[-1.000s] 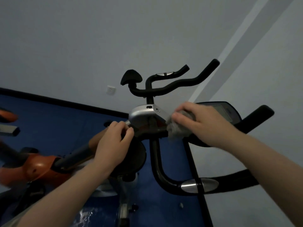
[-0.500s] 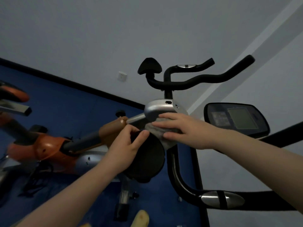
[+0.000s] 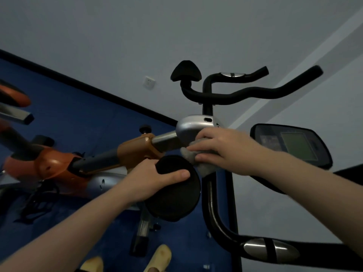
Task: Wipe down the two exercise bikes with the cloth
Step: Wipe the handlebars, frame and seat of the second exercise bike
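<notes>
A: Where is the cloth sitting?

B: It is sitting bunched under the right hand, whose fingers are curling over it and pressing it against the silver housing of the orange bike, just above the round black pad.

A: And the left hand?

B: It is gripping the top edge of that pad, thumb lying across its face, fingers going out of sight behind it.

A: How is the cloth going to handle?

B: I am judging it light, soft and limp, so it is probably folding to the housing's curve; a palm flat over the wad should be keeping it from slipping out. The bike looks heavy and stiff, so bracing on the pad seems sensible.

A: And the other of the 2 bikes?

B: The black bike, with its screen, is standing just to the right, touching neither hand.
</notes>
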`<state>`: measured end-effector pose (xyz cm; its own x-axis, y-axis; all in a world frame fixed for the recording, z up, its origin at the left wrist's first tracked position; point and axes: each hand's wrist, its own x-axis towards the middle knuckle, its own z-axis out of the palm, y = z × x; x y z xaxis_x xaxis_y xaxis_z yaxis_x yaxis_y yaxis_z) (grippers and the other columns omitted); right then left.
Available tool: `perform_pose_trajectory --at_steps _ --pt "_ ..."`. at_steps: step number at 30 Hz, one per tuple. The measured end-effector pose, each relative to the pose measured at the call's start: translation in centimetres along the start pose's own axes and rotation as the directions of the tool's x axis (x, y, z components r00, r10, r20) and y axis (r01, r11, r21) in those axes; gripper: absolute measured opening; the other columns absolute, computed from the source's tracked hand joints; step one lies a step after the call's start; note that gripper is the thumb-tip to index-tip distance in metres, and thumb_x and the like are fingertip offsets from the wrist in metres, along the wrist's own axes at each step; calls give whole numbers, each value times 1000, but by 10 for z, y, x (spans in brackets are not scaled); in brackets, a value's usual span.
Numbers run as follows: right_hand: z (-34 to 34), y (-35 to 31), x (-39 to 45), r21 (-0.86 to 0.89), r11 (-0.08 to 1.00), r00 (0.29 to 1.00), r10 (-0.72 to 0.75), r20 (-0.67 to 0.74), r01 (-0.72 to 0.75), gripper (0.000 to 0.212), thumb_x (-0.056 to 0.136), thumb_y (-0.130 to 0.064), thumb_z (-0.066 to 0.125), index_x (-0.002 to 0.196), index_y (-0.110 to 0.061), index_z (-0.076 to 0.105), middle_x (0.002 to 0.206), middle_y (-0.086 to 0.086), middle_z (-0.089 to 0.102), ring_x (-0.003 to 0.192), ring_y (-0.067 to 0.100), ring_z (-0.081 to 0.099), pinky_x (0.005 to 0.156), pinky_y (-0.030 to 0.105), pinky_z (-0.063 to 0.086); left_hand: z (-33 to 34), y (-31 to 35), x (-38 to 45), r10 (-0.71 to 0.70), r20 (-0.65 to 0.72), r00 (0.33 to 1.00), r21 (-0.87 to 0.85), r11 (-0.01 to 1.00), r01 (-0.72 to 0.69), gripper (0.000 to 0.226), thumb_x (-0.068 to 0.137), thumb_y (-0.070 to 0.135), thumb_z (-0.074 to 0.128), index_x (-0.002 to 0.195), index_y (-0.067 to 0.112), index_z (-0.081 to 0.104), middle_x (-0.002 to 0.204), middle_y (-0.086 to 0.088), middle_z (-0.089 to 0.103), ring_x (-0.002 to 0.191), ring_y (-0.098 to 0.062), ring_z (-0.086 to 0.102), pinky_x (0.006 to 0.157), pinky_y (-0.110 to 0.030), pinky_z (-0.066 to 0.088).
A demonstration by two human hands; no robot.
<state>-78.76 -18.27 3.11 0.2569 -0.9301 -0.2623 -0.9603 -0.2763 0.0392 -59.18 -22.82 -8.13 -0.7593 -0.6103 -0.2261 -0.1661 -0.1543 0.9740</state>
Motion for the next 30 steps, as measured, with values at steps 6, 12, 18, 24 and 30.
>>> perform_pose_trajectory --at_steps 6,12,18,24,30 --pt "2 1 2 -75 994 997 -73 5 73 47 93 -51 31 121 -33 65 117 -5 58 106 13 55 82 37 50 0 1 -1 -6 4 1000 -36 999 6 42 59 63 80 85 30 73 82 11 74 77 -3 69 60 -13 48" --pt "16 -10 3 -52 999 985 -1 -174 -8 46 92 -48 35 106 -25 73 106 -2 64 93 19 61 71 41 52 1 5 -2 -18 -2 1000 -57 998 18 34 58 54 71 80 28 71 75 12 73 72 -2 69 56 -12 46" --pt "1 4 -11 -78 997 995 -11 -96 3 45 94 -50 35 113 -29 70 113 -5 62 97 16 61 69 36 52 0 5 -4 -17 -26 1000 -16 1000 17 45 56 59 72 84 25 72 78 11 74 72 -3 70 58 -16 49" --pt "18 -12 9 6 1000 991 1 -131 -1 45 94 -51 33 115 -30 67 117 -9 59 104 14 57 80 41 51 2 5 -11 245 -270 931 284 944 -166 54 54 76 71 90 35 64 87 15 66 83 2 62 71 -26 54" --pt "1 10 -22 -118 993 1000 -20 -15 18 61 89 -66 32 136 -32 51 133 -5 49 119 12 47 95 35 45 19 24 -12 369 -247 896 363 893 -268 20 83 52 56 79 33 57 73 12 56 70 2 55 57 -18 39"
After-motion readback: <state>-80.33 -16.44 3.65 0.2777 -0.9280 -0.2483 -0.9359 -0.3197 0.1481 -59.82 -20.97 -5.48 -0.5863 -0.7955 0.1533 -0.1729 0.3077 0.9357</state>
